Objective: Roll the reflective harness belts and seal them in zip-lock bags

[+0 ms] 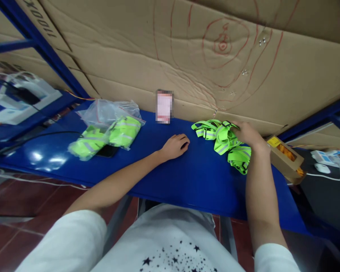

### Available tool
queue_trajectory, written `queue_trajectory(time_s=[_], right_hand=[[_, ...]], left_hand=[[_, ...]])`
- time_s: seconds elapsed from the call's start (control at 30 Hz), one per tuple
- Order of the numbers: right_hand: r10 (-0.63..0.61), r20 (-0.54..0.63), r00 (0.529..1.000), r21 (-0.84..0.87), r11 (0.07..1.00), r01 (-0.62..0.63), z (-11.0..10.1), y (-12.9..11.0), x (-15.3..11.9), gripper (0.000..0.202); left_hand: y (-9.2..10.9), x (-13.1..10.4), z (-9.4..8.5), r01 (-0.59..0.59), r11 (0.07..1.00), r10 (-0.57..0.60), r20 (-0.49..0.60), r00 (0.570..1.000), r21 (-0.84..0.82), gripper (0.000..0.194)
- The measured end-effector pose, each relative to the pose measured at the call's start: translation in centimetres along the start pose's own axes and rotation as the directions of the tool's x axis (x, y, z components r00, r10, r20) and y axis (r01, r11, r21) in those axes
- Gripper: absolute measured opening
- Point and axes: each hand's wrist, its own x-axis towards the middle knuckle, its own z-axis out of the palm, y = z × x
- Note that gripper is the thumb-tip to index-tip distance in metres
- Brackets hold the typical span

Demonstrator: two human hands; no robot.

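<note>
My left hand [175,146] rests on the blue table [187,181] with fingers loosely bent and a gap by the thumb; it holds nothing. At the right, my right hand [248,134] is closed on neon green reflective straps [226,138] with grey stripes and black buckles. Its fingertips are partly hidden. A rolled green strap bundle [240,158] lies just below that hand, close to the forearm. To the left of my left hand are two bagged green strap bundles, one nearer [89,143] and one farther [125,131].
Clear plastic bags [110,111] lie behind the bagged bundles, and a dark flat object [107,151] beside them. A phone-like object [164,107], pixelated, leans on the cardboard wall [124,56]. An open cardboard box [286,156] with orange contents stands right of my forearm.
</note>
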Motion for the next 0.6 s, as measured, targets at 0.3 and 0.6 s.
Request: queue_trajectory(time_s=[0.3, 0.6], right_hand=[[-0.095, -0.233, 0.968, 0.01, 0.995, 0.101, -3.6, -4.9, -1.6, 0.054], [-0.166, -0.573, 0.802, 0.07, 0.966, 0.25, -5.4, -9.9, -3.2, 0.06]], left_hand=[[-0.8, -0.4, -0.7, -0.026, 0.997, 0.023, -0.041, 0.999, -0.077, 0.021], [-1.2, -0.5, -1.6, -0.011, 0.964, -0.048, -0.216, 0.975, -0.267, 0.055]])
